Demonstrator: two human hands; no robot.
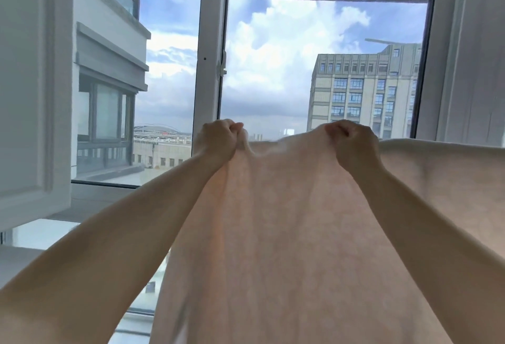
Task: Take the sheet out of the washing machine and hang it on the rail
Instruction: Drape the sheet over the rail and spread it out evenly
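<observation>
- Your left hand [218, 138] and right hand [352, 142] — fingers clamped on the pale sheet's [287, 234] top edge.
- Risk: loosen either grip mid-lift — damp cloth likely slides off.

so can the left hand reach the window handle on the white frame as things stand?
Probably not yet: the left hand grips the sheet edge, as does the right hand. The handle sits higher, nothing between, but the hand is occupied.

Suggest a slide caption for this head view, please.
Both hands, left and right, hold a pale sheet's top edge up before a window.
</observation>
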